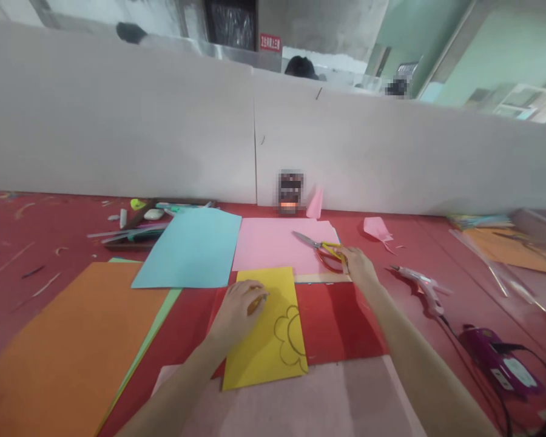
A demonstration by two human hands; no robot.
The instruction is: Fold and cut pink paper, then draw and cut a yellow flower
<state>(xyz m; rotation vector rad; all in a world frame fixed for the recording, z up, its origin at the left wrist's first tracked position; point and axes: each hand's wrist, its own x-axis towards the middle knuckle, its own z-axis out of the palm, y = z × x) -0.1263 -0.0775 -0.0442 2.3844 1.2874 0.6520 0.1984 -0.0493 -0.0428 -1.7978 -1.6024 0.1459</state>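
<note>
My right hand [357, 264] is closed on the handles of a pair of scissors [312, 241] with yellow and red grips. Their blades point left over a sheet of pink paper [268, 240]. Over a folded yellow sheet [264, 358] my left hand [243, 301] has its fingers curled together. A small dark tip shows at those fingertips, but what it belongs to is hidden. Part of a flower outline [286, 340] is drawn on the yellow sheet, running to its right edge. Beneath the yellow sheet lies red paper [341, 321].
Blue paper [191, 249] and orange sheets [73, 328] lie to the left, near a tray of pens [141, 237]. On the right are a glue gun [425, 285] and a purple power unit [500, 364] with cords. A white partition [118, 121] stands behind.
</note>
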